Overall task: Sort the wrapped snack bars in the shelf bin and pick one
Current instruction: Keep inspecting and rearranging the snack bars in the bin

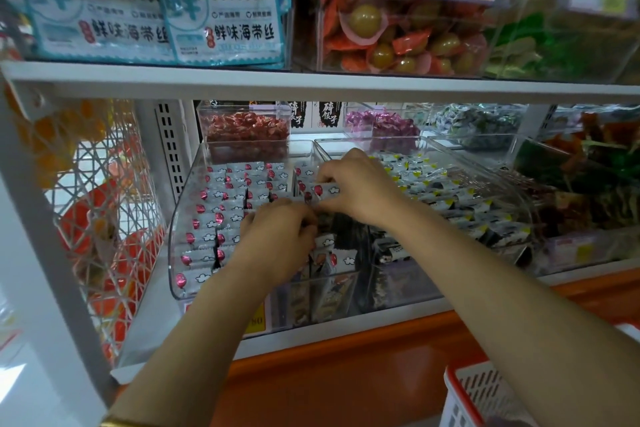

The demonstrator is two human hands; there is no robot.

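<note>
White-wrapped snack bars [221, 218], each printed with a red mark and a small cloud, lie in flat overlapping rows in a clear plastic bin [178, 229] on the lower shelf. They fill the bin's 9 o'clock half, and laid this way every label faces up and can be read.

Toward the bin's 1 o'clock corner the right hand [360, 191] pinches one bar [327, 190] by its end between thumb and fingers, probably to square it with the rows or to take it. The left hand [277, 239] sits just beside, at 7 o'clock from the right, knuckles up and fingers curled down among the bars. Whether they grip anything is hidden under the hand. At the bin's front, dark packets [332, 291] stand on edge, so that part looks unsorted.

At 3 o'clock, just beside this bin, a second bin [519, 198] holds packets with yellow corners. Behind, at 12 o'clock, stand boxes of red sweets [246, 128] and purple sweets [381, 125].

The upper shelf board [311, 81] hangs low over the bins, so both arms must reach in from the front. A white wire basket [104, 201] hangs at 9 o'clock. A red-rimmed basket [478, 395] waits at 5 o'clock, a likely place for the chosen bar.
</note>
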